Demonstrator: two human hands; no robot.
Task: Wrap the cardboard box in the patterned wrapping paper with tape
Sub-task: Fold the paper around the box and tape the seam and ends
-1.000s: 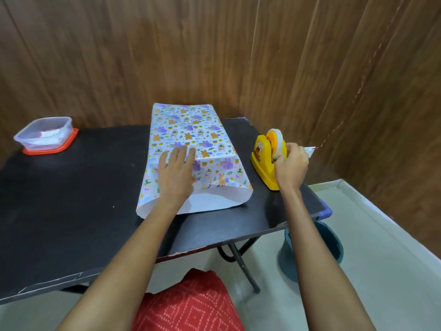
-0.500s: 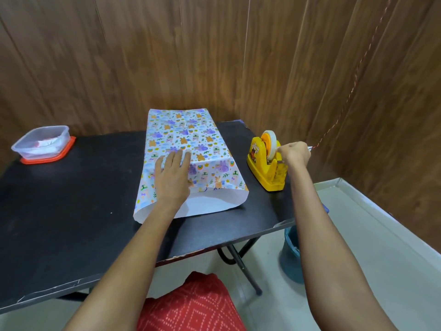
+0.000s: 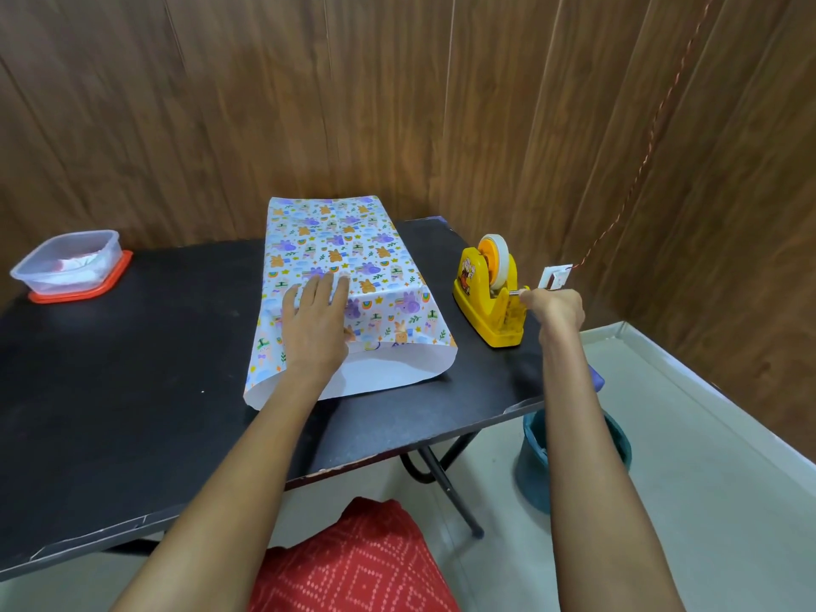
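The patterned wrapping paper (image 3: 338, 240) is folded over the cardboard box, which is fully hidden beneath it, at the middle of the black table (image 3: 132, 390). The paper's white underside shows at the near open end. My left hand (image 3: 315, 322) lies flat on top of the paper, fingers spread, pressing the overlap down. A yellow tape dispenser (image 3: 479, 298) with a white roll stands to the right of the parcel. My right hand (image 3: 554, 309) is at the dispenser's cutter end, fingertips pinched on the tape end there.
A clear plastic container (image 3: 66, 267) on an orange lid sits at the table's far left. A teal bucket (image 3: 534, 452) stands on the floor under the table's right corner. A white plate with a red wire (image 3: 555, 276) hangs behind the dispenser. Wood panelling closes in the back and right.
My right hand has moved off the top of the dispenser to its cutter end and now pinches there. My left hand stays pressed on the paper.
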